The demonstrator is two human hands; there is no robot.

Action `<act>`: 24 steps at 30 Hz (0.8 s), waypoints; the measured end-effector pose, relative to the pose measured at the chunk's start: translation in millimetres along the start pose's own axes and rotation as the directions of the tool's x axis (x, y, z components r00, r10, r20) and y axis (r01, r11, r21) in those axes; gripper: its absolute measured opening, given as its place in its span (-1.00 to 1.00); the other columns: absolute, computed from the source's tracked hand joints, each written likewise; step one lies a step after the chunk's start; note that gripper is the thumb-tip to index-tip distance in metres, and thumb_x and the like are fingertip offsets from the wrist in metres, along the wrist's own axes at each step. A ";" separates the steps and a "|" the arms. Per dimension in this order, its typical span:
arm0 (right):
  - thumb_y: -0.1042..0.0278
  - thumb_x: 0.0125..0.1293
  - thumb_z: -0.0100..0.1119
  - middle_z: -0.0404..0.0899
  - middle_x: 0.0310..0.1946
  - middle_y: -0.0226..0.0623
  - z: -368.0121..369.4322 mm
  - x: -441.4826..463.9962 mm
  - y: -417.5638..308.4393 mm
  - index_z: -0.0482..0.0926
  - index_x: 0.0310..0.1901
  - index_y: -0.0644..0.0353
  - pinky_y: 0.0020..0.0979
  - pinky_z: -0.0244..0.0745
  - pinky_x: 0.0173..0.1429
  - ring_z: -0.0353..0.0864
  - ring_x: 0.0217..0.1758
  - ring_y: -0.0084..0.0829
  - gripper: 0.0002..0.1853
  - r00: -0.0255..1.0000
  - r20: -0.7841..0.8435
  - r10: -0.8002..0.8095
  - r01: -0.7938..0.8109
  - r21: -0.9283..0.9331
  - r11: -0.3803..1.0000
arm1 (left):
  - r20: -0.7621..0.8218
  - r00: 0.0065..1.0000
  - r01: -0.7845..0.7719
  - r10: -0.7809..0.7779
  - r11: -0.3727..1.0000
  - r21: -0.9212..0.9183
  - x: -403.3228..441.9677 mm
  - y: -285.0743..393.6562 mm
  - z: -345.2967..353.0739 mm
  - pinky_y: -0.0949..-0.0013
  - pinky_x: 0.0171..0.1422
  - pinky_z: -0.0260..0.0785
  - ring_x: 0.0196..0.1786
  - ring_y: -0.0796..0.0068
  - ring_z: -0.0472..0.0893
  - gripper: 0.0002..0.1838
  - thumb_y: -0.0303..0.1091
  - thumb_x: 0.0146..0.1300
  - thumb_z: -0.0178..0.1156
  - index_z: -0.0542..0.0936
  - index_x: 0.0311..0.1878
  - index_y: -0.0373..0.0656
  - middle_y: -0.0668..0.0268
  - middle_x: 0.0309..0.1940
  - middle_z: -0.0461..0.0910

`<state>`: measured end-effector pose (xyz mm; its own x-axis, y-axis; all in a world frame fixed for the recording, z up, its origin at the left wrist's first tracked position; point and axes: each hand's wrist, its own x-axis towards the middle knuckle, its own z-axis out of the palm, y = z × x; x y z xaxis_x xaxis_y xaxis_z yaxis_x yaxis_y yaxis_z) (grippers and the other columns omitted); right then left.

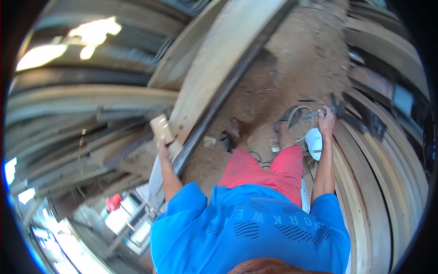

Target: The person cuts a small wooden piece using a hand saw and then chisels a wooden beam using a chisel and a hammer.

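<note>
My left hand [163,150] is closed around a short pale wooden block [162,129], held beside a long wide plank [205,68]. A second piece of wood [174,147] shows just below the block, partly behind my hand. My right hand [325,119] is out to the right with its fingers curled. Close by it are dark, blurred tool-like pieces [340,109]; what the fingers hold, if anything, I cannot make out. Below my right hand is a white rounded object [314,143], with a pale looped cord or hose [296,111] near it.
Long boards are stacked along the right [365,192], and more timber [82,98] lies on the left. My feet stand on a dirt floor [292,59] strewn with chips. A dark thin cable [258,157] lies between my legs. A red object [114,202] is at lower left.
</note>
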<state>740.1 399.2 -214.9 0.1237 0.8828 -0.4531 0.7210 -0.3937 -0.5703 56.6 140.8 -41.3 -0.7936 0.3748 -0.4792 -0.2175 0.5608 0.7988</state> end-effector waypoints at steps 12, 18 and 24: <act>0.10 0.32 0.41 0.62 0.19 0.11 142.4 -206.0 -374.7 0.36 0.43 0.39 -0.21 0.62 0.24 0.70 0.16 -0.20 -0.22 0.630 0.656 -0.416 0.013 0.527 0.850 | 0.373 0.922 -0.112 0.101 0.994 0.006 -72.9 36.4 26.9 0.32 0.16 0.53 0.04 0.44 0.66 -0.54 -0.10 0.43 0.34 0.62 0.17 -0.31 0.22 0.08 0.68; 0.25 0.46 0.31 0.69 0.03 -0.27 190.9 -249.7 -346.8 0.55 0.21 0.37 -0.37 0.57 0.19 0.64 0.03 -0.51 -0.57 0.839 0.505 -0.204 -0.293 0.734 0.612 | 0.691 0.701 -0.123 0.178 0.984 -0.129 -83.1 33.7 55.9 0.12 0.20 0.41 0.06 0.35 0.57 -0.63 -0.15 0.51 0.14 0.68 -0.01 -0.32 0.27 -0.15 0.66; 0.23 0.50 0.28 0.69 0.01 -0.30 140.5 -224.9 -308.4 0.52 0.19 0.32 -0.29 0.68 0.10 0.71 0.03 -0.47 -0.61 0.921 0.385 -0.058 -0.342 0.871 0.353 | 0.678 0.728 0.265 0.106 0.868 -0.420 -50.5 8.5 46.4 0.39 0.14 0.39 -0.06 0.55 0.47 -0.82 -0.23 0.46 0.12 0.46 -0.22 -0.11 0.36 -0.25 0.50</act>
<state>394.1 286.1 -33.4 -0.1905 0.7371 -0.6484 -0.3815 -0.6641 -0.6430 121.2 160.9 -27.2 -0.2156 0.8324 -0.5105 -0.6377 0.2759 0.7192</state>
